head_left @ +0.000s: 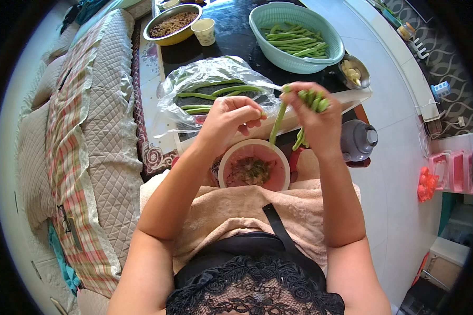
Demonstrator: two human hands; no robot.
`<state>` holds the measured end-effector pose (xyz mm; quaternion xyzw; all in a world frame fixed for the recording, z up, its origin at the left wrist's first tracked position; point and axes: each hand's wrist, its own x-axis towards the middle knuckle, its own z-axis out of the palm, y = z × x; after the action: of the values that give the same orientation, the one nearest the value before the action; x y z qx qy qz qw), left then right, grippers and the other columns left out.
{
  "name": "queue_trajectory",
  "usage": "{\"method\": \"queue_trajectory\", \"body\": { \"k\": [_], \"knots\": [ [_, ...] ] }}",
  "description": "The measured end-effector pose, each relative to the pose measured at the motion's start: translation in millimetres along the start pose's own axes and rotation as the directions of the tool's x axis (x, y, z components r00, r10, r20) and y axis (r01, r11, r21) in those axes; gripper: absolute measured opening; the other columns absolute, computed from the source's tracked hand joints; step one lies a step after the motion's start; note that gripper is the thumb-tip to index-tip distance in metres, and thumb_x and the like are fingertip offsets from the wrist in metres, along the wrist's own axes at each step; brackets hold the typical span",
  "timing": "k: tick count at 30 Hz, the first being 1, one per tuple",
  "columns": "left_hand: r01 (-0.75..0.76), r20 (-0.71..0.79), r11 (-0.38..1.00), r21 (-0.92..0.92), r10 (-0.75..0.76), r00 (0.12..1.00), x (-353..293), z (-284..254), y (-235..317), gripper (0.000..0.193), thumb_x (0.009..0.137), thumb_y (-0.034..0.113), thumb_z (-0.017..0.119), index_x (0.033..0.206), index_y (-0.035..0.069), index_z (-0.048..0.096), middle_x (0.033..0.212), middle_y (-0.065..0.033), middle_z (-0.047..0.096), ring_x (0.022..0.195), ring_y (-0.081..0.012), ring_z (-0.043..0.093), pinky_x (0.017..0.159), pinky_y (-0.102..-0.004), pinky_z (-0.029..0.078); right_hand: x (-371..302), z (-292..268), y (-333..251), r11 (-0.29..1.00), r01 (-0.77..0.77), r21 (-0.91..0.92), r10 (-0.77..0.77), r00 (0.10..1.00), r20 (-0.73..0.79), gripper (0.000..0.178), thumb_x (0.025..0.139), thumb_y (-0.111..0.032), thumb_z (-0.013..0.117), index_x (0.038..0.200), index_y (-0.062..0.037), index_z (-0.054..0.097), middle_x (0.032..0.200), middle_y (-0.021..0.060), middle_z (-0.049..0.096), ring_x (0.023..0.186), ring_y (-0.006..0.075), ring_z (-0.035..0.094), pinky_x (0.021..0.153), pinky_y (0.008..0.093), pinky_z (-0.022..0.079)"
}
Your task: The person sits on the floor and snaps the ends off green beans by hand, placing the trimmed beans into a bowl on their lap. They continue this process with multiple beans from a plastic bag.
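Observation:
My right hand is closed round a bunch of green beans. One long bean hangs down from its fingertips, toward a pink bin. To its left, my left hand is closed in a pinch, with a tiny pale-green bit at the fingertips, too small to name. Below both hands, the round pink bin with a pale rim holds green and brownish scraps. A clear plastic bag with more beans lies on the dark tabletop, beyond my left hand. Farther back stands a light-blue colander of green beans.
On the table are a metal bowl of small brown pieces, a paper cup and a small metal bowl with pale pieces. A grey rounded object sits at right. A beige towel covers my lap; a quilted sofa stands left.

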<state>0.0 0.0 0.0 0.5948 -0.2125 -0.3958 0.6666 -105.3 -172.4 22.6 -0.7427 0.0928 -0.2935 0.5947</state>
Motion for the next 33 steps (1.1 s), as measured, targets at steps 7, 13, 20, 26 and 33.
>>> {"method": "queue_trajectory", "body": {
  "k": [7, 13, 20, 26, 33],
  "knots": [
    [0.000, 0.079, 0.571, 0.821, -0.114, 0.990, -8.2, 14.4, -2.9, 0.025, 0.079, 0.027, 0.065, 0.079, 0.002, 0.068, 0.069, -0.0113, 0.061, 0.065, -0.0159, 0.059, 0.062, -0.0318, 0.047, 17.8, -39.7, 12.7, 0.810, -0.030, 0.586, 0.223, 0.940, -0.260, 0.018, 0.088, -0.014, 0.070, 0.101, -0.0025, 0.068, 0.087, 0.0066, 0.069, 0.052, 0.0050, 0.042, 0.047, 0.0188, 0.038],
    [-0.089, 0.094, 0.829, 0.553, 0.044, 0.995, -6.5, 17.4, -10.3, 0.028, 0.083, 0.019, 0.075, 0.103, 0.000, 0.069, 0.088, -0.0066, 0.069, 0.076, -0.0092, 0.061, 0.069, -0.0250, 0.050, 17.3, -36.9, 14.8, 0.792, -0.031, 0.609, 0.255, 0.924, -0.285, 0.017, 0.088, -0.014, 0.070, 0.101, -0.0030, 0.068, 0.086, 0.0038, 0.067, 0.051, 0.0047, 0.041, 0.046, 0.0187, 0.037],
    [-0.205, -0.011, 0.637, 0.743, 0.319, 0.948, -3.0, 12.0, -17.1, 0.013, 0.085, 0.009, 0.068, 0.097, 0.004, 0.071, 0.086, -0.0051, 0.070, 0.073, -0.0126, 0.063, 0.065, -0.0258, 0.050, 12.4, -30.3, 6.2, 0.999, 0.010, 0.037, 0.007, 0.904, -0.428, 0.023, 0.085, -0.007, 0.071, 0.108, -0.0074, 0.068, 0.086, 0.0045, 0.067, 0.056, 0.0089, 0.053, 0.050, 0.0218, 0.044],
    [-0.290, 0.181, 0.085, 0.953, 0.609, 0.772, -8.8, 20.6, -0.6, 0.007, 0.080, 0.012, 0.068, 0.085, 0.009, 0.071, 0.079, -0.0054, 0.065, 0.077, -0.0253, 0.060, 0.065, -0.0359, 0.050, -9.2, 4.3, -1.4, 0.632, 0.410, -0.657, -0.261, 0.911, 0.318, 0.020, 0.075, -0.003, 0.067, 0.093, -0.0096, 0.069, 0.092, 0.0070, 0.067, 0.083, 0.0248, 0.067, 0.069, 0.0356, 0.054],
    [-0.343, 0.121, 0.210, 0.916, 0.668, 0.735, -8.4, 22.7, -1.1, 0.009, 0.080, 0.008, 0.068, 0.088, 0.007, 0.071, 0.078, -0.0050, 0.067, 0.073, -0.0226, 0.062, 0.067, -0.0329, 0.050, -10.6, 7.7, -8.0, 0.610, 0.399, -0.684, -0.170, 0.910, 0.379, 0.010, 0.077, -0.006, 0.061, 0.086, -0.0070, 0.066, 0.088, 0.0097, 0.065, 0.081, 0.0299, 0.066, 0.068, 0.0383, 0.054]
  ]
}}
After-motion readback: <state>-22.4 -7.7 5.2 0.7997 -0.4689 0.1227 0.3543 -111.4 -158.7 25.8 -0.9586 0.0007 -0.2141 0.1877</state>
